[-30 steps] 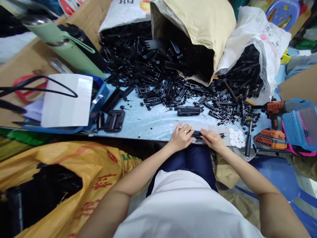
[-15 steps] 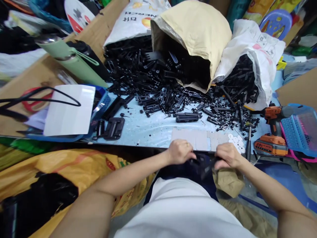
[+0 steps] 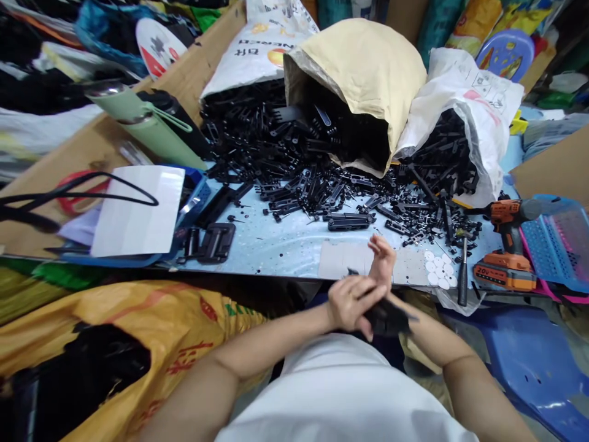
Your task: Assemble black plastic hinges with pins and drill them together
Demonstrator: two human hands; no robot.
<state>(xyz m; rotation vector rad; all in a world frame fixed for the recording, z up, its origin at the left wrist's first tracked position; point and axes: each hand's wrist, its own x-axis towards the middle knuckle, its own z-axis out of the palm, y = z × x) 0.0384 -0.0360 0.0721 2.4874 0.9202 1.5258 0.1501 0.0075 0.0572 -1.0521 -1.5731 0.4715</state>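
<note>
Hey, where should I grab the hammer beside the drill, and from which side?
Probably best by its dark handle, from the near side and slightly above. The hammer lies with its handle toward you, its end jutting past the table's front edge, so that end looks easiest to wrap. White discs lie left, the drill right.
</note>
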